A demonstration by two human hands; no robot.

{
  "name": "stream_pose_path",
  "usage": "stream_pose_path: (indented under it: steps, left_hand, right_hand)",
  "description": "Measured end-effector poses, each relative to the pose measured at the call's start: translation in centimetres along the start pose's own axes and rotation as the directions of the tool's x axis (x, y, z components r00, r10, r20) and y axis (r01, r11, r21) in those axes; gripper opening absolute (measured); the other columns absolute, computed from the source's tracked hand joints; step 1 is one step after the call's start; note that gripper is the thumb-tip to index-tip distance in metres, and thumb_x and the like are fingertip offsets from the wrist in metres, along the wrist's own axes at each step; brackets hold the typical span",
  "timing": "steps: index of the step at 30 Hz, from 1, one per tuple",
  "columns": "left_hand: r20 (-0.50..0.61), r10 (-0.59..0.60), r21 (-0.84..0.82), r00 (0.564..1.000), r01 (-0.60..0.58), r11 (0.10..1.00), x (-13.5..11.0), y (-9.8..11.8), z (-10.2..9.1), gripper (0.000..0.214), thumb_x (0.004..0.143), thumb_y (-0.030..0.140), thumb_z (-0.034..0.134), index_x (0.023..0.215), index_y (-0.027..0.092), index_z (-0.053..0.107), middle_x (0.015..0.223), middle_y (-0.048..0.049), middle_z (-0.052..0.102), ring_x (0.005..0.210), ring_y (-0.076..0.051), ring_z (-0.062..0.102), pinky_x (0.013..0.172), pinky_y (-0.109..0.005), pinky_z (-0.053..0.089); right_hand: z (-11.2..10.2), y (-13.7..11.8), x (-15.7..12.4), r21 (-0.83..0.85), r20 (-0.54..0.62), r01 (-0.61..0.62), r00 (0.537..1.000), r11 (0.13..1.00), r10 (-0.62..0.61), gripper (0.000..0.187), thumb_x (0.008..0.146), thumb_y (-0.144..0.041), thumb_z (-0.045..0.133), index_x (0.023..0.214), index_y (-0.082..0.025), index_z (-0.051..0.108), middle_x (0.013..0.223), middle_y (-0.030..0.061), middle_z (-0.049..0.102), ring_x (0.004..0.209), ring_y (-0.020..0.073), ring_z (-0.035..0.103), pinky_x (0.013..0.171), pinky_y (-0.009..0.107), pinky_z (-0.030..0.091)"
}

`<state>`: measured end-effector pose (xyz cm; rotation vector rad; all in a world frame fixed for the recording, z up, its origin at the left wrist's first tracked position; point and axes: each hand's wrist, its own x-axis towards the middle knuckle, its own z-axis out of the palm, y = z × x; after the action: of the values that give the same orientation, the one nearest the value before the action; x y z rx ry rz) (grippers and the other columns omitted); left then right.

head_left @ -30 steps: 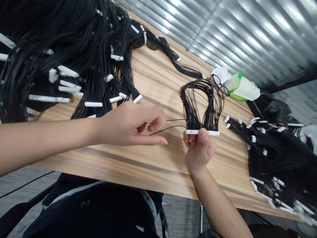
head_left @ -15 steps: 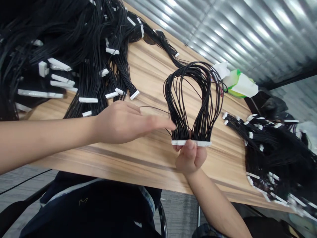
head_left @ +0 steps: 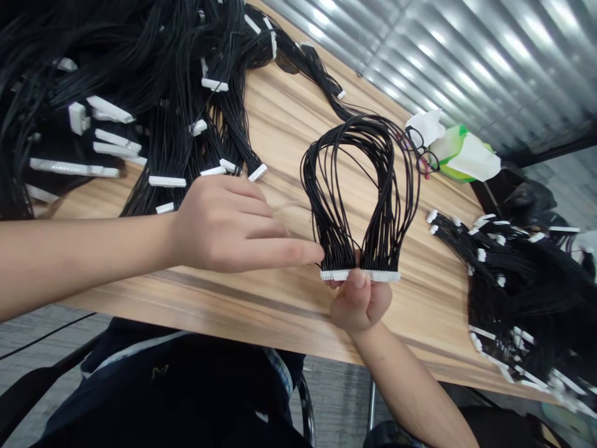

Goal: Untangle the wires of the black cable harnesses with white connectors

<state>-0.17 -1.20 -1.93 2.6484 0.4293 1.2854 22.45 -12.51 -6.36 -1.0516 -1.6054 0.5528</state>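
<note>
My right hand [head_left: 359, 302] pinches two white connectors [head_left: 360, 275] side by side, thumb on top. A looped bundle of black wires [head_left: 359, 180] rises from them and arches over the wooden table [head_left: 289, 298]. My left hand [head_left: 233, 224] reaches in from the left with fingers stretched out. Its index fingertip touches the wires just above the left connector. It grips nothing that I can see.
A large heap of black wire harnesses with white connectors [head_left: 116, 81] covers the table's left and back. A second heap [head_left: 522, 286] lies at the right. Green-and-white packaging [head_left: 461, 158] and glasses [head_left: 422, 149] sit at the far edge. A corrugated metal wall [head_left: 466, 56] stands behind.
My right hand raised the looped harness and brought it nearer. The loose wires my left hand pinched a second ago are gone from its fingers; it now points at the wires by the connector.
</note>
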Motion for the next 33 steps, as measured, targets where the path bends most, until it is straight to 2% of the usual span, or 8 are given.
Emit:
stream_pose_path:
  steps: [2, 3, 10, 15, 19, 24, 29, 33]
  left_hand:
    - [0.007, 0.258, 0.104, 0.966, -0.257, 0.961, -0.1, -0.1, -0.2, 0.021, 0.107, 0.027, 0.061, 0.118, 0.037, 0.076, 0.085, 0.0137, 0.082, 0.066, -0.006, 0.067, 0.066, -0.024, 0.048]
    - [0.008, 0.305, 0.149, 0.952, -0.302, 0.942, -0.1, -0.1, -0.3, 0.020, 0.107, 0.024, 0.061, 0.117, 0.034, 0.075, 0.086, 0.0125, 0.082, 0.067, -0.007, 0.067, 0.069, -0.026, 0.049]
    - [-0.009, 0.429, 0.236, 0.903, -0.415, 0.879, 0.7, -0.1, -0.7, 0.028, 0.107, 0.018, 0.054, 0.102, 0.031, 0.079, 0.091, 0.0096, 0.080, 0.064, -0.008, 0.057, 0.063, -0.029, 0.047]
    - [0.029, 0.383, 0.280, 0.923, -0.376, 0.884, 1.7, -0.2, -0.7, 0.037, 0.106, 0.042, 0.058, 0.074, 0.023, 0.066, 0.083, 0.0041, 0.072, 0.072, -0.013, 0.063, 0.071, -0.031, 0.051]
    - [0.123, 0.308, 0.111, 0.943, -0.322, 0.940, 1.8, -0.7, -2.1, 0.050, 0.104, 0.048, 0.063, 0.063, 0.022, 0.050, 0.058, 0.0050, 0.055, 0.058, -0.012, 0.056, 0.070, -0.030, 0.052]
    - [0.314, 0.268, -0.097, 0.911, -0.249, 0.963, 1.4, -0.5, -3.5, 0.043, 0.103, 0.051, 0.064, 0.067, 0.027, 0.059, 0.055, 0.0049, 0.053, 0.051, -0.012, 0.051, 0.055, -0.031, 0.044]
    - [0.126, 0.246, 0.091, 0.961, -0.259, 0.962, 0.7, 0.1, -1.9, 0.046, 0.110, 0.037, 0.050, 0.066, 0.024, 0.056, 0.054, 0.0045, 0.055, 0.050, -0.011, 0.051, 0.052, -0.034, 0.036]
    - [0.064, 0.128, 0.079, 0.990, -0.133, 0.988, 0.4, -0.2, -0.7, 0.020, 0.108, 0.035, 0.057, 0.092, 0.029, 0.067, 0.068, 0.0072, 0.072, 0.056, -0.010, 0.063, 0.055, -0.030, 0.043]
  right_hand:
    - [0.1, -0.3, 0.0, 0.005, -0.005, -0.001, 1.000, 1.000, 0.001, 0.030, 0.106, -0.043, 0.050, 0.084, -0.027, 0.063, 0.061, -0.0020, 0.051, 0.051, 0.0181, 0.053, 0.045, 0.033, 0.050]
    - [0.1, -0.4, 0.1, 0.000, -0.001, -0.008, 1.000, 1.000, 0.008, 0.032, 0.106, -0.043, 0.049, 0.083, -0.027, 0.063, 0.061, -0.0017, 0.051, 0.051, 0.0184, 0.053, 0.046, 0.033, 0.050]
    - [0.4, -0.8, -0.2, -0.030, 0.044, -0.066, 0.997, 0.997, 0.067, 0.036, 0.106, -0.046, 0.049, 0.078, -0.028, 0.062, 0.062, 0.0002, 0.055, 0.055, 0.0203, 0.057, 0.048, 0.035, 0.052]
    - [0.1, -0.7, -0.1, -0.010, -0.010, -0.030, 1.000, 1.000, 0.030, 0.032, 0.106, -0.043, 0.053, 0.080, -0.028, 0.064, 0.065, -0.0002, 0.058, 0.053, 0.0187, 0.056, 0.049, 0.034, 0.051]
    - [-0.2, -0.7, 0.9, -0.036, -0.137, -0.049, 0.990, 0.998, 0.044, 0.029, 0.107, -0.043, 0.053, 0.086, -0.027, 0.066, 0.061, -0.0025, 0.055, 0.046, 0.0150, 0.049, 0.039, 0.028, 0.040]
    - [-0.2, -0.9, 2.4, 0.002, -0.283, -0.056, 0.958, 0.998, 0.054, 0.036, 0.107, -0.040, 0.054, 0.075, -0.026, 0.060, 0.056, -0.0041, 0.046, 0.042, 0.0130, 0.043, 0.035, 0.027, 0.030]
    - [-0.2, -0.6, 1.8, 0.017, -0.210, 0.005, 0.978, 1.000, -0.002, 0.027, 0.107, -0.034, 0.055, 0.083, -0.027, 0.063, 0.060, -0.0029, 0.054, 0.046, 0.0134, 0.049, 0.036, 0.026, 0.032]
    - [-0.2, -0.4, 1.0, 0.020, -0.181, -0.003, 0.984, 1.000, 0.006, 0.014, 0.106, -0.030, 0.055, 0.101, -0.028, 0.068, 0.066, -0.0021, 0.059, 0.048, 0.0148, 0.054, 0.037, 0.026, 0.038]
